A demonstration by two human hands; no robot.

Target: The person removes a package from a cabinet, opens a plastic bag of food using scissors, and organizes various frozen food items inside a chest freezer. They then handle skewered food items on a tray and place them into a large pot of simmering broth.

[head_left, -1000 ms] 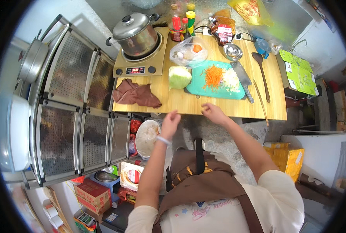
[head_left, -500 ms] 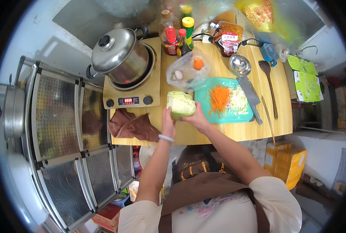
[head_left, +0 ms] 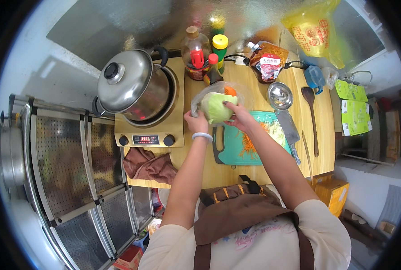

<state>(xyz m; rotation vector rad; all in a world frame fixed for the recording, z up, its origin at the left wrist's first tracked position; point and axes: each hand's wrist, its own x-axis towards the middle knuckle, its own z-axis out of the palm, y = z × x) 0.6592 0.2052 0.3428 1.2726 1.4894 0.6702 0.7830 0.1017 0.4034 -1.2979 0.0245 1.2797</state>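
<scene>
A pale green cabbage piece (head_left: 215, 108) is in my right hand (head_left: 241, 118), the thumb on its top and the fingers beneath. It is over a clear plastic bag (head_left: 203, 93), in front of an orange carrot piece (head_left: 230, 91) inside the bag. My left hand (head_left: 197, 122) is closed at the bag's left edge, seeming to pinch the plastic; the fingertips are partly hidden. Under my right forearm lies a teal cutting board (head_left: 229, 148) with shredded carrot (head_left: 249, 146) and chopped pale cabbage (head_left: 277, 131). A cleaver (head_left: 287, 126) rests along the board's right side.
A lidded steel pot (head_left: 128, 85) sits on an induction cooker (head_left: 148, 128) at left, with a brown cloth (head_left: 151, 165) before it. Bottles (head_left: 196, 54), a sauce pouch (head_left: 268, 63) and a metal bowl (head_left: 279, 95) stand behind. A wooden spatula (head_left: 312, 117) lies at right.
Both hands have moved away from me with the cabbage, from the table's near part to over the plastic bag. The cabbage has turned, and my left hand has shifted from it to the bag's edge.
</scene>
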